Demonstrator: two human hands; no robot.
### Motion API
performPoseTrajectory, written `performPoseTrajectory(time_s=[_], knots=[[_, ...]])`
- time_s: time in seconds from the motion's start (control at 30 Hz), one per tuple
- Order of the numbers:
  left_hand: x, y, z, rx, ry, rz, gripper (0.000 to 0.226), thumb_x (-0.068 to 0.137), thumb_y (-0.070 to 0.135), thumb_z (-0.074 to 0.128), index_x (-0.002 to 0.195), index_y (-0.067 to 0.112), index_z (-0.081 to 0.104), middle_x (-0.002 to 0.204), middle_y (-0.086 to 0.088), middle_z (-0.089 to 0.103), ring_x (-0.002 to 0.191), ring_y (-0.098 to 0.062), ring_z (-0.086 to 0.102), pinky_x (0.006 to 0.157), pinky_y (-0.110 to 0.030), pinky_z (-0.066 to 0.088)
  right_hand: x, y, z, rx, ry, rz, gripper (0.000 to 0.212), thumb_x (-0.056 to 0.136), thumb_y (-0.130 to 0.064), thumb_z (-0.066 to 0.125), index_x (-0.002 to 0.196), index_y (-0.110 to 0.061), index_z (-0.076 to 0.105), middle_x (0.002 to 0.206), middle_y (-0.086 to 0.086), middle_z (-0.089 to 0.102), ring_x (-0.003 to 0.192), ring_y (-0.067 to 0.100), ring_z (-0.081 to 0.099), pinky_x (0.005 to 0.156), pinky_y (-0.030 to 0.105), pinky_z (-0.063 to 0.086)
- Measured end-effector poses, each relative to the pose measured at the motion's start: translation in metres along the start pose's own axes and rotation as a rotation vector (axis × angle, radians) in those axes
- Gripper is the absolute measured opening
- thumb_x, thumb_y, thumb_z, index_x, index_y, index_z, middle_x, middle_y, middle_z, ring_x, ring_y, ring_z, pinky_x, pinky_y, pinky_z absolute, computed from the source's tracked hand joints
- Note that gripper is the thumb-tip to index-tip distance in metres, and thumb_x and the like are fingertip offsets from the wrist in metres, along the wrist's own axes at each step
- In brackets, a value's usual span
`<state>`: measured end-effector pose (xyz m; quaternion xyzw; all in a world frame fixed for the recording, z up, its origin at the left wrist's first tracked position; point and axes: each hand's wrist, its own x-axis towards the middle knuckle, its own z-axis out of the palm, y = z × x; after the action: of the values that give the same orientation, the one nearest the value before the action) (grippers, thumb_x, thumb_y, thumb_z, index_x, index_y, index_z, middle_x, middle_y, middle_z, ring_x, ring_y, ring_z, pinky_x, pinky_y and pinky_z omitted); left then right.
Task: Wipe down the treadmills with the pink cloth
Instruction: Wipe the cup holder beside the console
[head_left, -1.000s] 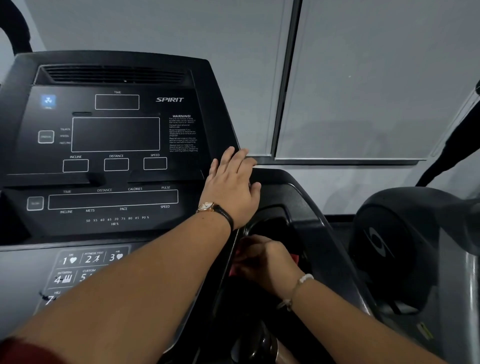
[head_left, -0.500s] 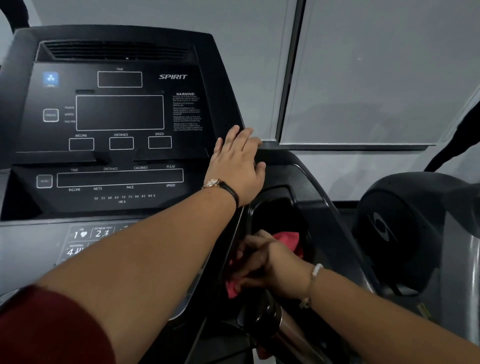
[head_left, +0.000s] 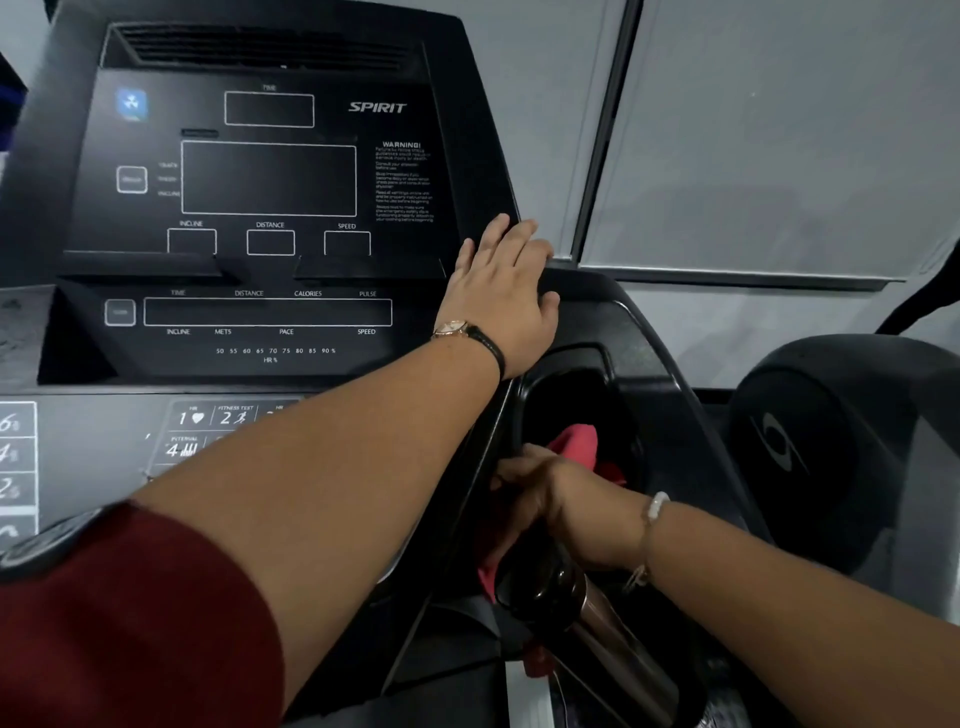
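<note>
A: As the console (head_left: 249, 208) fills the left of the view, start there: dark screens, "SPIRIT" logo, warning text, all blank. Grey keypad (head_left: 93, 452) below it with numbered buttons.

B: Sleeve?

A: Dark red sleeve (head_left: 130, 613) bottom left, bare forearm running up and right from it.

B: Left hand?

A: Left hand (head_left: 501, 301) lies flat, palm down, fingers spread a little, on the right edge of the console where it meets the black side housing. It grips nothing. Wristwatch (head_left: 457, 330) on that wrist, black strap.

B: Cloth?

A: Pink cloth (head_left: 576, 444) is in the black cup-holder recess (head_left: 582, 395) to the right of the console. One fold shows above the right hand, another bit of pink shows below it at the recess's lower left edge.

B: Right hand's grip?

A: Right hand (head_left: 540, 493) is down in the recess, fingers curled closed on the cloth, pressing it to the inner wall. Pale bracelet (head_left: 654, 509) on that wrist.

B: Anything else?

A: A shiny dark handgrip (head_left: 576, 608) just below the right hand. Far right, a neighbouring machine's black rounded housing (head_left: 831, 441). Grey window blinds (head_left: 779, 135) behind.
</note>
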<state>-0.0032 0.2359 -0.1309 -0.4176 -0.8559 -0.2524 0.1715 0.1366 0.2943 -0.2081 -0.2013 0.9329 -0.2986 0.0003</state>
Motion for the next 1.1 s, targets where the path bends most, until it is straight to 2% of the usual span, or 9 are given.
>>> performPoseTrajectory(time_s=[0.2, 0.3, 0.37, 0.5, 0.57, 0.67, 0.77, 0.93, 1.1], knots=[[0.000, 0.000, -0.001, -0.008, 0.009, 0.003, 0.039, 0.092, 0.029, 0.046, 0.130, 0.022, 0.043, 0.153, 0.004, 0.024, 0.145, -0.017, 0.003, 0.116, -0.039, 0.000, 0.007, -0.006, 0.002, 0.116, 0.165, 0.122, 0.020, 0.063, -0.027, 0.077, 0.081, -0.017, 0.077, 0.087, -0.003, 0.061, 0.087, 0.003, 0.048, 0.084, 0.015, 0.036], [-0.001, 0.001, -0.002, -0.009, 0.008, 0.005, 0.039, 0.092, 0.028, 0.046, 0.130, 0.022, 0.043, 0.153, 0.004, 0.024, 0.145, -0.017, 0.004, 0.116, -0.038, 0.000, -0.008, -0.004, 0.002, 0.130, 0.125, 0.103, 0.017, 0.075, -0.014, 0.061, 0.080, -0.001, 0.071, 0.085, -0.002, 0.056, 0.079, -0.006, 0.051, 0.073, 0.010, 0.041], [-0.001, 0.001, -0.002, -0.015, 0.005, 0.007, 0.037, 0.092, 0.028, 0.046, 0.129, 0.022, 0.044, 0.153, 0.004, 0.024, 0.145, -0.016, 0.003, 0.117, -0.039, 0.000, -0.028, 0.002, -0.004, 0.065, 0.035, 0.065, 0.008, 0.075, -0.011, 0.060, 0.074, -0.009, 0.068, 0.091, 0.005, 0.059, 0.084, 0.001, 0.054, 0.075, 0.011, 0.043], [-0.001, -0.001, -0.002, -0.025, 0.003, 0.008, 0.034, 0.092, 0.027, 0.046, 0.127, 0.023, 0.046, 0.153, 0.004, 0.024, 0.145, -0.016, 0.004, 0.117, -0.039, 0.000, -0.063, 0.017, -0.031, -0.082, -0.056, 0.124, 0.015, 0.064, -0.031, 0.064, 0.079, -0.029, 0.064, 0.086, -0.020, 0.049, 0.084, -0.002, 0.044, 0.078, 0.011, 0.038], [-0.001, -0.001, -0.002, -0.024, 0.005, 0.008, 0.034, 0.092, 0.028, 0.046, 0.126, 0.023, 0.046, 0.153, 0.004, 0.025, 0.145, -0.016, 0.004, 0.117, -0.039, 0.000, -0.070, 0.025, -0.041, -0.106, 0.005, 0.157, 0.019, 0.063, -0.042, 0.071, 0.080, -0.035, 0.067, 0.085, -0.025, 0.050, 0.081, -0.002, 0.047, 0.078, 0.008, 0.037], [0.000, 0.000, -0.001, -0.022, 0.006, 0.005, 0.034, 0.092, 0.028, 0.047, 0.125, 0.023, 0.047, 0.153, 0.004, 0.024, 0.145, -0.016, 0.004, 0.116, -0.039, 0.000, -0.070, 0.033, -0.039, -0.097, 0.250, 0.217, 0.028, 0.062, -0.060, 0.068, 0.077, -0.036, 0.070, 0.088, -0.018, 0.053, 0.081, 0.000, 0.047, 0.079, 0.009, 0.035], [0.000, -0.001, -0.001, -0.019, 0.006, 0.001, 0.034, 0.092, 0.028, 0.046, 0.125, 0.023, 0.047, 0.153, 0.004, 0.024, 0.145, -0.016, 0.003, 0.116, -0.038, -0.001, -0.061, 0.024, -0.011, -0.179, 0.439, 0.202, 0.021, 0.068, -0.045, 0.065, 0.065, -0.025, 0.069, 0.086, -0.012, 0.050, 0.076, 0.001, 0.041, 0.075, 0.013, 0.036], [0.000, 0.001, -0.002, -0.015, -0.004, 0.006, 0.034, 0.092, 0.028, 0.046, 0.126, 0.023, 0.046, 0.153, 0.003, 0.024, 0.145, -0.017, 0.003, 0.117, -0.039, 0.000, -0.092, 0.014, -0.002, -0.097, 0.297, 0.038, 0.023, 0.084, -0.050, 0.059, 0.078, -0.029, 0.067, 0.085, -0.016, 0.052, 0.079, -0.001, 0.049, 0.074, 0.011, 0.040], [0.000, 0.001, -0.001, -0.011, 0.003, 0.000, 0.034, 0.092, 0.028, 0.046, 0.125, 0.024, 0.046, 0.153, 0.004, 0.023, 0.145, -0.016, 0.003, 0.116, -0.038, -0.001, -0.095, 0.042, -0.039, -0.096, 0.401, 0.254, 0.035, 0.066, -0.064, 0.064, 0.087, -0.036, 0.070, 0.083, -0.027, 0.056, 0.083, -0.004, 0.052, 0.079, 0.007, 0.038]])
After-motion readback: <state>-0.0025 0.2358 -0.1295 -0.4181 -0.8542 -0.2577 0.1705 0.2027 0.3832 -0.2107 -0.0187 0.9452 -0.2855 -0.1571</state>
